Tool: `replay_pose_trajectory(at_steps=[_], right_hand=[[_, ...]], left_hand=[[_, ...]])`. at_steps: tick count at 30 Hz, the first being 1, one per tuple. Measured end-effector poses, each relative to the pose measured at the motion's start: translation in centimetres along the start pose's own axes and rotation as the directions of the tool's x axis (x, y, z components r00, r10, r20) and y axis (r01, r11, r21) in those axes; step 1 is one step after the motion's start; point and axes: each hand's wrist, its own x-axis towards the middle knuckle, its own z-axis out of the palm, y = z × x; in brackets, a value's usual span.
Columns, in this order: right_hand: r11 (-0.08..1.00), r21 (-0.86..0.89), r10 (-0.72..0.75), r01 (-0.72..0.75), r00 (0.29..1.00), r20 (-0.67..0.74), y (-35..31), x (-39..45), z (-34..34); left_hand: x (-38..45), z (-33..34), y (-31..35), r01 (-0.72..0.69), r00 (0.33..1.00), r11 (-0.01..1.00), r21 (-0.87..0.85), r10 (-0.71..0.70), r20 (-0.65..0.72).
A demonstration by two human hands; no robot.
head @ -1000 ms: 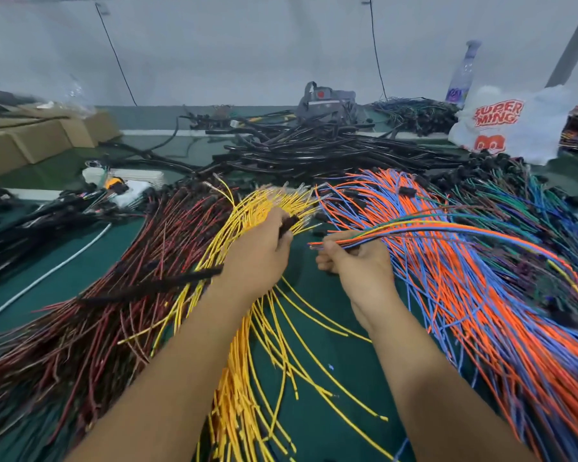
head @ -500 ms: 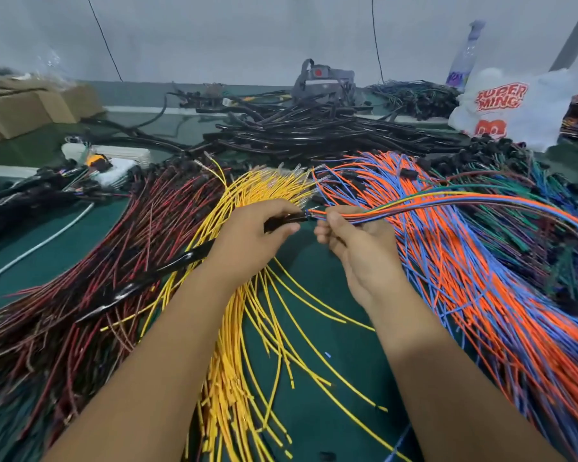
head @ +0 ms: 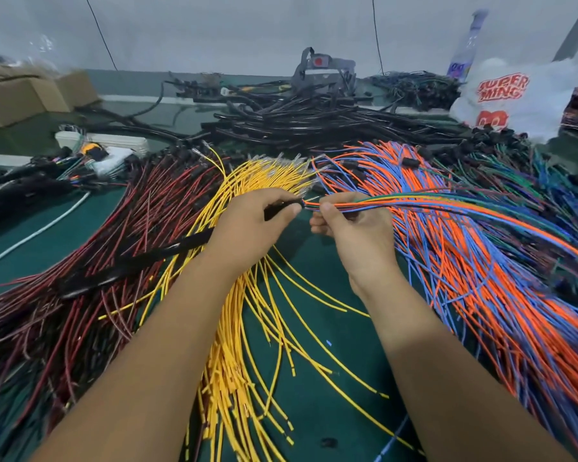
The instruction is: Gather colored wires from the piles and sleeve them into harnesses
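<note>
Two bare hands meet over a green table [head: 331,378] heaped with wire. The left hand [head: 247,228] grips the mouth of a black sleeve [head: 141,265] between thumb and curled fingers; the sleeve trails back to the left, lying across the red wires [head: 80,261] and the edge of the yellow wires [head: 247,328]. The right hand [head: 354,228] pinches a mixed bundle [head: 431,203] of orange, blue, green and yellow strands near its tips, which sit right at the sleeve's opening; whether the tips are inside it cannot be told. The bundle runs off to the right above the orange-and-blue pile [head: 481,295], with green and dark wires [head: 531,195] beyond that. The yellow wires fan out between the forearms toward the viewer. Further back lies a tangle of black harnesses [head: 314,125], with a grey strapped device [head: 324,70] behind them. At far left stand cardboard boxes [head: 24,98] and a white power strip [head: 114,141]; at far right, a white plastic bag [head: 514,98] printed in red and a clear bottle [head: 464,51] against the pale wall.
</note>
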Motion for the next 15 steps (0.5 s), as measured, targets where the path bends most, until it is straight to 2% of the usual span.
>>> replay_pose_trajectory(at_steps=[4, 7, 15], right_hand=[[0.999, -0.052, 0.004, -0.002, 1.000, 0.028, -0.2, -0.2, 0.1], [0.996, -0.083, 0.025, -0.020, 0.998, 0.060, -0.3, -0.2, -0.1], [0.997, 0.007, 0.079, -0.080, 0.991, 0.107, -0.3, -0.1, -0.3]], left_hand=[[0.0, -0.2, 0.1, -0.070, 0.997, 0.992, 0.107, 0.073, -0.024], [-0.1, -0.6, 0.1, -0.093, 0.996, 0.989, 0.115, 0.093, 0.004], [-0.4, -1.1, 0.2, -0.059, 0.993, 0.996, -0.073, 0.066, 0.097]])
